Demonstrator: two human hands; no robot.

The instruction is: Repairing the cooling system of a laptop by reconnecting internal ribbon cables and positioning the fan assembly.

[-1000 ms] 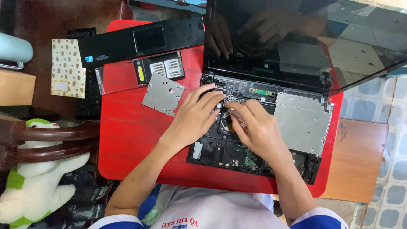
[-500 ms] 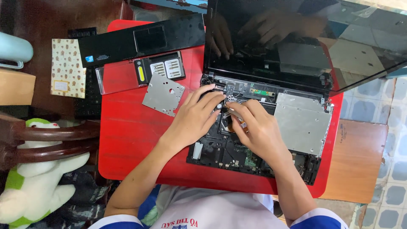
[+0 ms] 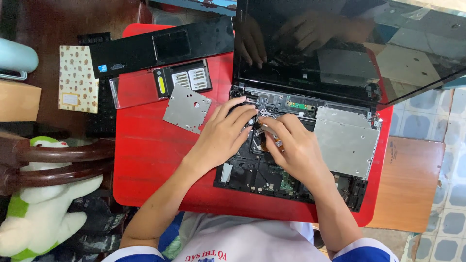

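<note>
The opened laptop (image 3: 301, 160) lies on the red table (image 3: 150, 160), palm rest removed. Left hand (image 3: 223, 136) and right hand (image 3: 291, 150) meet over a small part near the hinge; their grip cannot be told. Judged step: freeing an internal part, requiring fine fingertip control.

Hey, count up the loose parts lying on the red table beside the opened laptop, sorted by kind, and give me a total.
Black palm-rest cover with touchpad: 1
Grey metal plate: 1
Clear case of screwdriver bits: 1
Total: 3
All three lie on the red table, to the left of the opened laptop, where the left hand and right hand are busy.
</note>
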